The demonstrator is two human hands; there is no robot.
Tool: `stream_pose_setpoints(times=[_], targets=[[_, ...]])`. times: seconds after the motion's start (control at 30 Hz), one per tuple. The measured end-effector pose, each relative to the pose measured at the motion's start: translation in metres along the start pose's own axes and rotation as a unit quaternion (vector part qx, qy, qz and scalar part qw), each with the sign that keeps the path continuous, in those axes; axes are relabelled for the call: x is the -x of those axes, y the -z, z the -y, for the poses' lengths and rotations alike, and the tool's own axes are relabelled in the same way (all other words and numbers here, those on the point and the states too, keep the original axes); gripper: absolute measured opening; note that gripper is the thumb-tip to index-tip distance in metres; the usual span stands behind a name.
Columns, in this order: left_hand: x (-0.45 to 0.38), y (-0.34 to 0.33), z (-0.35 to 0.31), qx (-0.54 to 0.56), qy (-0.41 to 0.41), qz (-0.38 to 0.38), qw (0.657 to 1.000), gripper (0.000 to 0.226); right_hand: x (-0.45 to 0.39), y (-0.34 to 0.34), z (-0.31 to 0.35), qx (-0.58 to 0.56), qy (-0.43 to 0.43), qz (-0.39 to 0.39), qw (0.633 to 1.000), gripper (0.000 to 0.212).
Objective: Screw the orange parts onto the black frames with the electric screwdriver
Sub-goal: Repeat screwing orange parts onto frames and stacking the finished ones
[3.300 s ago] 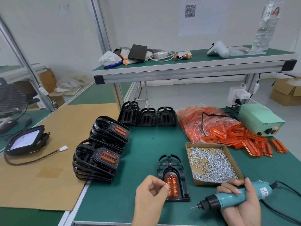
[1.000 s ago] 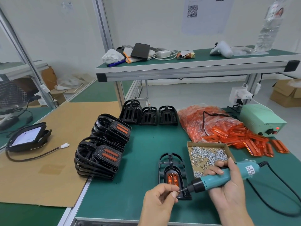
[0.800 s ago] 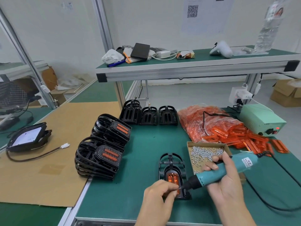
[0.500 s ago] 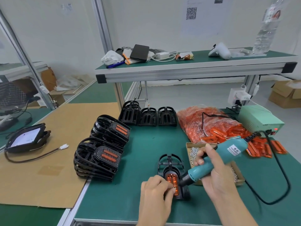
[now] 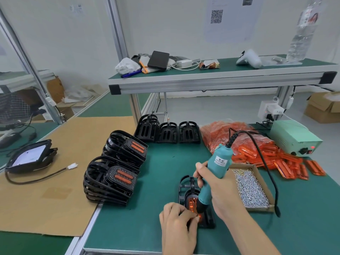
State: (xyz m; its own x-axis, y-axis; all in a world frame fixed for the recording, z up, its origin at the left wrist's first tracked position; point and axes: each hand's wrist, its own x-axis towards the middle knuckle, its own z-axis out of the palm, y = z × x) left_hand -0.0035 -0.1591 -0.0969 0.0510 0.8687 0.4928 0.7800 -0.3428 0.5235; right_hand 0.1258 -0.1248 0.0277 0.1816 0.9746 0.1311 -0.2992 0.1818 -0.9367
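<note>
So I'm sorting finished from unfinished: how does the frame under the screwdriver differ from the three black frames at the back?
The frame under the screwdriver lies flat on the mat; the three back frames stand upright in a row. It holds an orange part, while their slots look empty. Both hands work at it; the back ones stand untouched. All share the same black arched shape.

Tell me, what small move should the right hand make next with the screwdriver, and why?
Probably press the screwdriver straight down and run it. Its tip already sits at the near end of the orange part in the black frame, where the left hand's fingers pinch; the right hand grips it steeply tilted.
</note>
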Motion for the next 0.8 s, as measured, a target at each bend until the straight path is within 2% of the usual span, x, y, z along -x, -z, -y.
stream_pose_setpoints(times=[0.17,0.27,0.6,0.8], targets=[[-0.003,-0.003,-0.001,0.012,0.009,0.002,1.000,0.028,-0.006,-0.003,-0.003,0.031,0.005,0.007,0.999,0.028],[-0.001,-0.005,0.000,0.017,0.013,-0.004,1.000,0.026,-0.005,-0.005,-0.003,0.052,0.005,0.018,0.998,0.021],[0.001,-0.002,0.002,0.041,0.013,-0.023,0.999,0.026,-0.006,-0.014,-0.013,0.145,-0.002,0.134,0.980,0.028],[0.001,0.002,0.000,0.042,0.018,-0.010,0.999,0.027,-0.005,-0.018,-0.017,0.175,-0.016,0.147,0.974,0.032]])
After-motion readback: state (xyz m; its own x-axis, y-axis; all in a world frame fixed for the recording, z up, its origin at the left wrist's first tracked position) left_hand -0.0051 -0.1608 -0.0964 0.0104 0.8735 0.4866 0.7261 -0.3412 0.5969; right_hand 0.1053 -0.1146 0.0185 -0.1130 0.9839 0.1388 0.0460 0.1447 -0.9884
